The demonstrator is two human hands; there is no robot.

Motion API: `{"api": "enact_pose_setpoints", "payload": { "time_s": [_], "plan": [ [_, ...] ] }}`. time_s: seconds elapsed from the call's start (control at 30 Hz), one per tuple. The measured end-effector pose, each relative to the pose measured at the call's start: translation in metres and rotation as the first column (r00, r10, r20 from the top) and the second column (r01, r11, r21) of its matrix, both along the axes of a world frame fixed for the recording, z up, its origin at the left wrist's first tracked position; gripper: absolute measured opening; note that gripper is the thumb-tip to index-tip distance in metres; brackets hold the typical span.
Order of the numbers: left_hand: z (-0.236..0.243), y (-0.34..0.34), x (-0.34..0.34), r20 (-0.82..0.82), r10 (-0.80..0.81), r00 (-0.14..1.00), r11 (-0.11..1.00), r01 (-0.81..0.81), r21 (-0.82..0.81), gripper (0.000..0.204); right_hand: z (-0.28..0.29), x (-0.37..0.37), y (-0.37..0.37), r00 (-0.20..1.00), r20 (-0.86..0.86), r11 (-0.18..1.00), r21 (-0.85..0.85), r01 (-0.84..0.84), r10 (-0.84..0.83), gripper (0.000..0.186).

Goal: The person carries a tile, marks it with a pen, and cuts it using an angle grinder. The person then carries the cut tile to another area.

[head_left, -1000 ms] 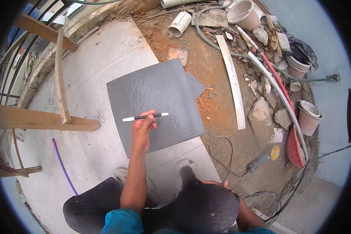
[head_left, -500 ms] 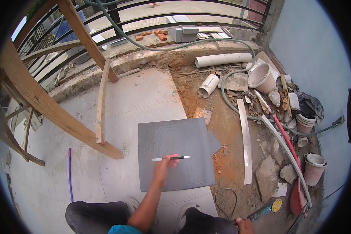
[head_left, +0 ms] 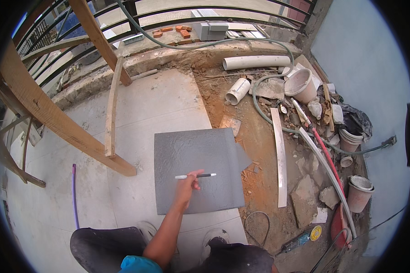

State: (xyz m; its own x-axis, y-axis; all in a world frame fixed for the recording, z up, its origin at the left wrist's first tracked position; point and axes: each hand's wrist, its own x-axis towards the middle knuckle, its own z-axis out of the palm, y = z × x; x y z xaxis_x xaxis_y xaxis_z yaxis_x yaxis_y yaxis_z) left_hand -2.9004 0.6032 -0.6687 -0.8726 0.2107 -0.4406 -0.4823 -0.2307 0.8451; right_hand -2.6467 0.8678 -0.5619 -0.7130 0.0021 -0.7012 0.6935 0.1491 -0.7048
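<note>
My left hand [head_left: 187, 189] is closed around a slim black-and-white marker pen [head_left: 207, 175], held level above a square dark grey tile [head_left: 214, 152]. The tile lies flat, partly on the pale floor, with another grey corner piece [head_left: 242, 157] showing beyond its right edge. Of my right hand [head_left: 274, 269] only a sliver shows at the lower edge; its fingers are hidden. Close to it lies a teal angle grinder [head_left: 297, 242] with a yellow disc.
Wooden supports [head_left: 64, 120] stand at the left, near a purple tube [head_left: 74, 195]. On the right are a metal strip [head_left: 279, 159], broken slabs [head_left: 306, 200], several buckets [head_left: 361, 193] and a green hose [head_left: 259, 102]. White pipes [head_left: 256, 63] lie near the far ledge.
The view has shifted slightly, so the scene sits higher and farther left. My left hand still holds the marker pen over the tile. My right hand has mostly slipped out of view.
</note>
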Motion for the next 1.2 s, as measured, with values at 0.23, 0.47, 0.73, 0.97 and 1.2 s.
{"api": "enact_pose_setpoints", "payload": {
  "time_s": [0.23,0.47,0.73,0.97,1.2],
  "plan": [
    [0.010,0.000,-0.003,-0.080,0.109,0.991,0.988,-0.099,0.116,0.019,0.031,0.006,0.019,0.809,-0.469,0.833,-0.551,0.044,-0.353,0.059],
    [0.042,0.055,0.041,-0.074,-0.308,0.949,0.948,0.312,0.057,0.022,-0.041,-0.085,-0.042,0.765,-0.302,0.813,-0.345,0.469,-0.569,0.036],
    [0.040,0.057,0.055,-0.301,-0.584,0.754,0.782,0.424,-0.457,0.024,-0.061,-0.114,-0.060,0.618,-0.290,0.675,-0.442,0.591,-0.731,0.019],
    [0.041,0.057,0.053,-0.497,-0.734,0.463,0.660,0.314,-0.682,0.022,-0.070,-0.110,-0.060,0.695,-0.300,0.756,-0.314,0.575,-0.653,0.019],
    [0.040,0.064,0.062,-0.369,-0.831,0.416,0.533,0.408,-0.741,0.021,-0.080,-0.098,-0.053,0.717,-0.158,0.704,-0.416,0.576,-0.679,0.018]
  ]
}}
